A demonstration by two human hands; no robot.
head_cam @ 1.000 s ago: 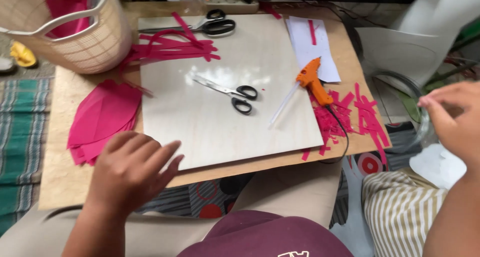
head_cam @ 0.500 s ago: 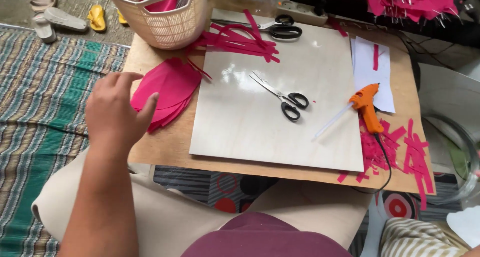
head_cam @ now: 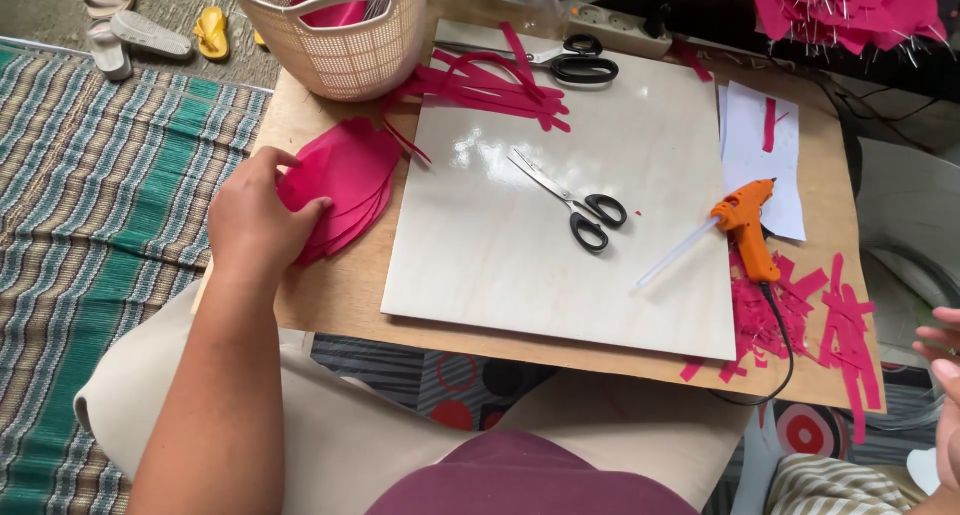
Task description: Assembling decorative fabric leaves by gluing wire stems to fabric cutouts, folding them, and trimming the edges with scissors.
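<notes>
My left hand [head_cam: 258, 215] rests on a stack of pink petal-shaped paper pieces [head_cam: 350, 180] at the left edge of the wooden board [head_cam: 340, 300], fingers curled over the stack's edge. Only the fingertips of my right hand [head_cam: 942, 360] show at the far right edge, loosely spread and holding nothing that I can see. On the glossy white tile [head_cam: 520, 265] in the middle lie small black-handled scissors [head_cam: 578, 203]. An orange glue gun [head_cam: 745, 230] with a clear glue stick lies at the tile's right edge.
A cream plastic basket [head_cam: 340, 35] with pink material stands at the back left. Larger black scissors [head_cam: 575, 63] lie on pink strips [head_cam: 490, 85]. Pink scraps [head_cam: 800, 315] litter the right side. White paper [head_cam: 760, 155], a striped mat [head_cam: 90, 225] and sandals [head_cam: 140, 30] are around.
My view has shifted left and closer. My left hand has come down from above the board onto the pink petal stack. My right hand has moved out toward the right edge.
</notes>
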